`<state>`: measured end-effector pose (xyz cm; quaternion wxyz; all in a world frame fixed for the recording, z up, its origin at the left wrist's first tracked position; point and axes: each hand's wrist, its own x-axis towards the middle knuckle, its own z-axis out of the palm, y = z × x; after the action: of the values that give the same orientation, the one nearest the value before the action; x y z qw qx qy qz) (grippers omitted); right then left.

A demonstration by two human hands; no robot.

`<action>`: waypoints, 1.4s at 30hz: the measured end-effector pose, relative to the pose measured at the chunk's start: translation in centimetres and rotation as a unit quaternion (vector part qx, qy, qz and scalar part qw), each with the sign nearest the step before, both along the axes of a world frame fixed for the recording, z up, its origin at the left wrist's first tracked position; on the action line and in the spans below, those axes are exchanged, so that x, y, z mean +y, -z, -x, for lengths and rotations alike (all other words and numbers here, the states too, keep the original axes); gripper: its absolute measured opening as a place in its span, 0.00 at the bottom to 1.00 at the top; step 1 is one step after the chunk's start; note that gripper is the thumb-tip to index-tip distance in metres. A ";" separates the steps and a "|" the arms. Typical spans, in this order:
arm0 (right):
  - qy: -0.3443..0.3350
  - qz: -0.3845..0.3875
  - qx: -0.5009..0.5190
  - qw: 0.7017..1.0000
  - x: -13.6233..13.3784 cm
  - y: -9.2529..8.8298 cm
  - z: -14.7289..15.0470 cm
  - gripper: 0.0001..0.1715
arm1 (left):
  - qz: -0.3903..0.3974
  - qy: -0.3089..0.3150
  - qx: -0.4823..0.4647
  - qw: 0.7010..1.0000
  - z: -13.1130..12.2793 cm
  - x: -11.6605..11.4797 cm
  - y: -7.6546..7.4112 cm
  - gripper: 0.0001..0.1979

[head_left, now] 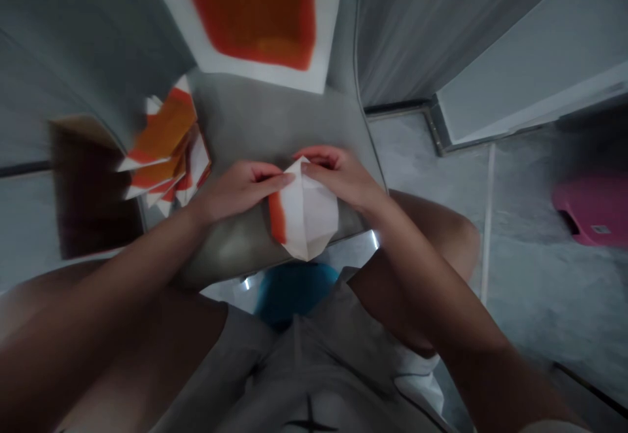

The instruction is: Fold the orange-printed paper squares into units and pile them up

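Observation:
A folded sheet of white paper (305,214) with an orange strip along its left edge lies on the grey tabletop (265,116). My left hand (240,191) pinches its upper left side, with the fingertips on the top corner. My right hand (341,174) holds the top corner from the other side, fingers curled over the point. Both hands grip the same fold, and the paper's lower point sticks out below them. To the left of my left hand lies a loose pile of folded orange-and-white paper pieces (167,145), not touching it.
A large orange-and-white sheet (255,14) lies beyond the tabletop. A dark brown flat object (88,191) stands at the left. A pink object (593,210) rests on the grey floor at the right. A blue object (294,292) shows below the table, between my knees.

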<state>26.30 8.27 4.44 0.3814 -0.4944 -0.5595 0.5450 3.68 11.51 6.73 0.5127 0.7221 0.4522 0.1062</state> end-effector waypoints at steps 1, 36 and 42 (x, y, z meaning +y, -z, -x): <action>0.004 0.009 0.001 1.000 0.1 -0.2 0.1 0.14 | 0.001 0.001 -0.001 1.000 -0.1 0.0 0.0 0.21; 0.067 0.066 -0.007 0.996 -0.1 -1.3 1.2 0.15 | 0.027 -0.020 -0.044 0.998 -0.2 -0.1 0.1 0.16; 0.065 0.073 -0.020 0.995 -0.2 -1.3 1.2 0.15 | 0.010 -0.019 -0.034 0.999 -0.3 -0.3 0.1 0.18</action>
<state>25.12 8.11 5.69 0.3678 -0.5667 -0.4924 0.5487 3.99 11.26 6.67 0.5329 0.7042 0.4491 0.1356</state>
